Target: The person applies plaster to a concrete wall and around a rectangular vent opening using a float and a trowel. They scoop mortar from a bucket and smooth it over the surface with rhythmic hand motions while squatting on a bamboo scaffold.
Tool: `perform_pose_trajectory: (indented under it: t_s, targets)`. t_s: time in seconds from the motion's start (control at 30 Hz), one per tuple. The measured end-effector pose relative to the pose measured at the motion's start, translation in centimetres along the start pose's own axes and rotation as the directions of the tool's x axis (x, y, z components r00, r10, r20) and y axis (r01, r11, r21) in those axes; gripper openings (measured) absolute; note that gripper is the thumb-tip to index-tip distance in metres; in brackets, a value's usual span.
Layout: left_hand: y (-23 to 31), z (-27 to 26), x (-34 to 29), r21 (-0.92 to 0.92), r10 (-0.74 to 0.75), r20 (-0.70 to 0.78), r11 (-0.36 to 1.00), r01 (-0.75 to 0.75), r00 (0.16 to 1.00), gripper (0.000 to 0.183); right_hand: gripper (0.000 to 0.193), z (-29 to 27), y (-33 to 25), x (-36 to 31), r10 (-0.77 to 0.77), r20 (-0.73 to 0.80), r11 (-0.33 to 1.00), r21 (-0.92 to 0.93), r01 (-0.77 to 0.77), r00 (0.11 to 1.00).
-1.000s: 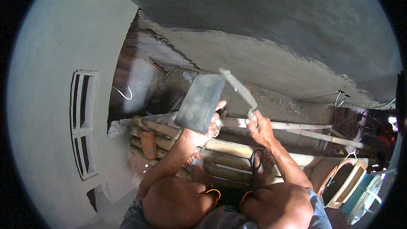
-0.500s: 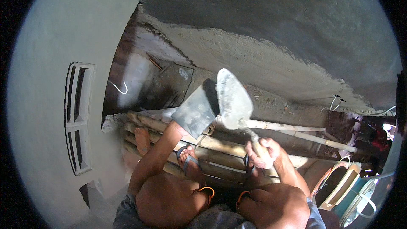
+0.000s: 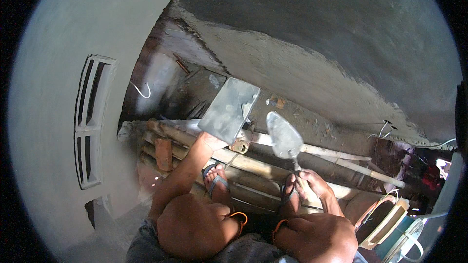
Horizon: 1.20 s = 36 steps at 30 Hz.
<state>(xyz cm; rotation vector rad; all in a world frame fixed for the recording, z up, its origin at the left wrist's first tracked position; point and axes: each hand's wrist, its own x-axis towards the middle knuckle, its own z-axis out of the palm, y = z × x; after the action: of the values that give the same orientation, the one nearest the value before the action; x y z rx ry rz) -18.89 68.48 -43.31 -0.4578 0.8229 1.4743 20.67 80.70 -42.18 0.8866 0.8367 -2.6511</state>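
My left hand (image 3: 213, 142) is closed beneath a flat grey rectangular plastering float (image 3: 225, 112), its face turned up; the handle and most of my fingers are hidden under it. A small dab of mortar (image 3: 246, 110) clings near its right edge. To the right, my right hand (image 3: 316, 183) is wrapped round the pale handle of a pointed trowel (image 3: 283, 135). Its broad blade, smeared grey, points up and away from me. The two tools are apart. Ahead of me rises a wall with dark wet plaster (image 3: 336, 24) above a lighter, rougher band (image 3: 292, 61).
Bamboo poles (image 3: 263, 165) lie side by side under my sandalled feet, with a brick (image 3: 164, 155) at their left. A smooth wall with a vent frame (image 3: 92, 122) stands close on the left. At the lower right are buckets (image 3: 402, 241); white wires (image 3: 385, 129) poke from the wall.
The trowel has moved right and toward me, away from the float. The float has shifted slightly farther away, and the trowel's shadow no longer falls on it. The view has turned a little.
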Motion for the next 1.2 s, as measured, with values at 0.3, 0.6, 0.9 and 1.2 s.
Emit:
perform_pose_trajectory:
  t_s: [0.3, 0.6, 0.9, 1.2]
  targets:
    - [-7.9, 2.9, 1.8, -0.318, -0.217, -0.153, 0.935, 0.160, 0.964, 0.038, 0.030, 7.5, -5.5, 9.0, -0.739, -0.256, 0.428, -0.892, 0.142, 0.623]
    - [-5.1, 2.5, 1.1, -0.338, 0.034, -0.094, 0.939, -0.064, 0.995, 0.031, 0.036, 5.7, 1.8, 8.9, -0.689, -0.165, 0.350, -0.928, 0.125, 0.706]
    - [-3.2, 0.0, 1.5, 0.912, 0.453, 0.328, 0.077, -0.403, 0.829, 0.049, 0.027, 4.5, 1.7, -0.1, -0.730, -0.393, 0.427, -0.901, -0.076, 0.559]
    - [-2.0, 3.9, 2.4, 0.352, 0.058, 0.150, 0.930, -0.109, 0.987, 0.054, 0.046, 8.2, -2.5, -4.3, -0.828, -0.128, 0.055, -0.987, -0.149, 0.546]
